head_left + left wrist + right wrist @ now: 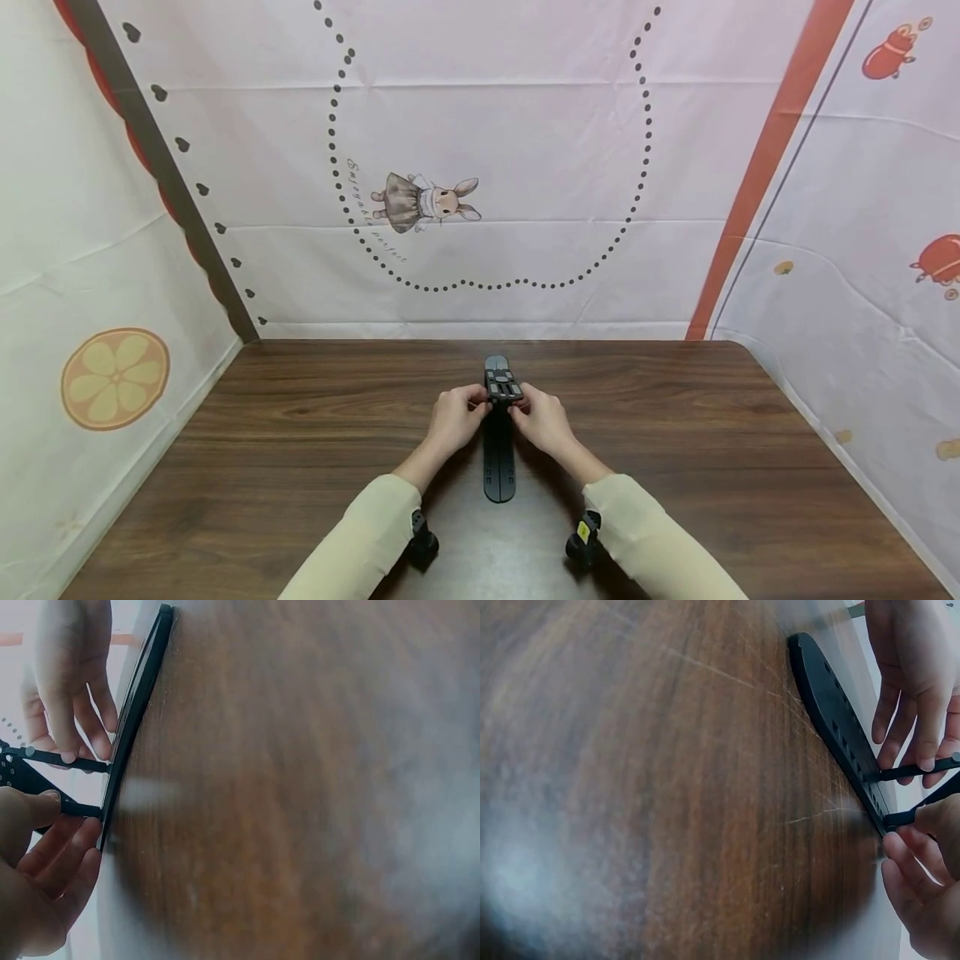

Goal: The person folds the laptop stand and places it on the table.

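Observation:
A black folding stand (498, 471) stands on the table, its long flat base with rounded ends pointing away from me. Above the base is a smaller plate (503, 383) with grey pads, carried on two thin legs. My left hand (455, 419) pinches one leg (81, 809) between thumb and fingers, low down near the base. On the other side, my right hand (543, 423) pinches the opposite leg (900, 818) the same way. Both legs meet the slotted top of the base (832, 712). The plate hides the middle of the base in the head view.
The brown wooden table (300, 450) has rounded far corners. White printed cloth (525, 167) hangs along its back and both sides. A small black wrist camera (422, 542) is on the left forearm, another (582, 542) on the right.

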`<state>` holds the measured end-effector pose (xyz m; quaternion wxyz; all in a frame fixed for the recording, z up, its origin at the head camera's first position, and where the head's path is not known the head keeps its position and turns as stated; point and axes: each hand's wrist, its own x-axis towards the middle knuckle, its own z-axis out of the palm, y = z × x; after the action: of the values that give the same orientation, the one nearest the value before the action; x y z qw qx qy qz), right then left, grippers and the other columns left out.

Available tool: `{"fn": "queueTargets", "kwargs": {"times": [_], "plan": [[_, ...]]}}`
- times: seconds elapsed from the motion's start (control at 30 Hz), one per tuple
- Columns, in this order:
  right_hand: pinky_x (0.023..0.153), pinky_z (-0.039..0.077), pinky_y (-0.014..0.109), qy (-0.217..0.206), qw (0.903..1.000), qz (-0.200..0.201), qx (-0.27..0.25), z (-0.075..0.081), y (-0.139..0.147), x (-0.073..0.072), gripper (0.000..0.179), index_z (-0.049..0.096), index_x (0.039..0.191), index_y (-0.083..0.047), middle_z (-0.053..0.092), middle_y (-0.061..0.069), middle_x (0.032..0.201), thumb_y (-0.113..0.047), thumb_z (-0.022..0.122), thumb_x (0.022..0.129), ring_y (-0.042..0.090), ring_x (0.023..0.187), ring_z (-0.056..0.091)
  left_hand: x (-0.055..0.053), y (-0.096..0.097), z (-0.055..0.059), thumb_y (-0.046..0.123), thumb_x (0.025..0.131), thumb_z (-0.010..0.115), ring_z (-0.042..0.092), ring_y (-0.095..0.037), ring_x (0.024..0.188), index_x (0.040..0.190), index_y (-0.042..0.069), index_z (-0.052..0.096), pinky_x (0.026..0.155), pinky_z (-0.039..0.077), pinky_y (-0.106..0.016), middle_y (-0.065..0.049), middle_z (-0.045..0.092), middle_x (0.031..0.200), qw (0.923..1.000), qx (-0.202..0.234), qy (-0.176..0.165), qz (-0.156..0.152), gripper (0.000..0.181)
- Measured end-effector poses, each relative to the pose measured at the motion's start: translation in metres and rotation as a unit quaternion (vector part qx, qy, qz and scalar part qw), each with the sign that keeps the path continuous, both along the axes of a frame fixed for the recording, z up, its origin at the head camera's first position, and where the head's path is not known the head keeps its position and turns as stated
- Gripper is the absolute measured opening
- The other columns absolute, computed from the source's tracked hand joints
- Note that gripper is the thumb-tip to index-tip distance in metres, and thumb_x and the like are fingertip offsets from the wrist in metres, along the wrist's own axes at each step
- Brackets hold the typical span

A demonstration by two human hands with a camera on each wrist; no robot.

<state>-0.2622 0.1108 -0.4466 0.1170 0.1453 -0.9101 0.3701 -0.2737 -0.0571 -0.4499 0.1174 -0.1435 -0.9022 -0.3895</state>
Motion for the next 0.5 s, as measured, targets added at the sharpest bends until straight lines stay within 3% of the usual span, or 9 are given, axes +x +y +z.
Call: {"fn": "queueTargets", "kwargs": {"times": [0.27, 0.5], "plan": [[0.055, 0.045, 0.025, 0.017, 0.9998, 0.006, 0.012, 0.0014, 0.0002, 0.0008, 0.012, 0.059, 0.089, -0.012, 0.069, 0.004, 0.081, -0.006, 0.066, 0.083, 0.014, 0.070, 0.064, 0.0013, 0.0008, 0.0014, 0.014, 0.082, 0.068, 0.064, -0.010, 0.074, 0.083, 0.019, 0.069, 0.062, 0.048, -0.027, 0.008, 0.069, 0.080, 1.0000, -0.005, 0.000, 0.009, 0.005], [0.053, 0.042, 0.024, 0.036, 0.9989, 0.004, 0.031, 0.0036, 0.0019, 0.0019, 0.011, 0.059, 0.091, -0.012, 0.068, 0.001, 0.079, -0.008, 0.065, 0.084, 0.008, 0.060, 0.056, -0.0001, 0.0012, 0.0040, 0.015, 0.082, 0.068, 0.059, -0.006, 0.067, 0.081, 0.017, 0.068, 0.058, 0.045, -0.024, 0.010, 0.067, 0.076, 0.9999, -0.009, 0.013, 0.005, 0.002]]}}
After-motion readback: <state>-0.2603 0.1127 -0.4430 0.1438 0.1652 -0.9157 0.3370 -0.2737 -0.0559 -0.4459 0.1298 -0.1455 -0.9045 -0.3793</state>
